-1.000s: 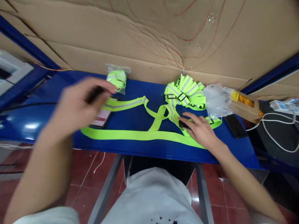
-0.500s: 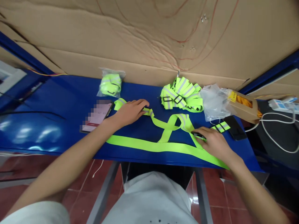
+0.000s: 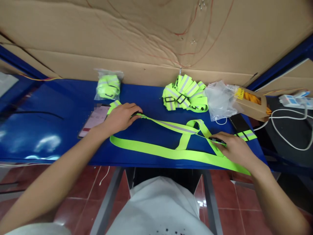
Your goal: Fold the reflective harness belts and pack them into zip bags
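- A phone (image 3: 94,119) lies face up on the blue table (image 3: 49,130), screen lit, just left of the left hand.
- Behind it, against the cardboard wall (image 3: 146,39), sits a clear bag (image 3: 107,86) stuffed with folded yellow straps.
- The left hand (image 3: 121,116) rests on the table with its fingers curled closed, pinching one end of the strap (image 3: 171,152) at a black buckle (image 3: 137,113).
- The strap is neon yellow and lies spread on the table between the two hands. A wide band runs along the front edge, and a thinner band with a grey stripe stretches taut from hand to hand. A short piece joins the two near the middle.
- At the back, well apart from the strap, sits a pile (image 3: 184,94) of folded yellow straps with black buckles.
- Just right of the pile is crumpled plastic (image 3: 220,99), touching a brown box (image 3: 253,104).
- A dark phone (image 3: 238,122) lies in front of the plastic, near the right hand.
- The right hand (image 3: 234,148) lies palm down at the strap's other end, thumb and fingers closed tight on a black clip (image 3: 216,141). A striped tail (image 3: 246,134) of the strap pokes out beyond it.
- Past the table's right end are a power strip (image 3: 295,101) and a looping white cable (image 3: 286,130).
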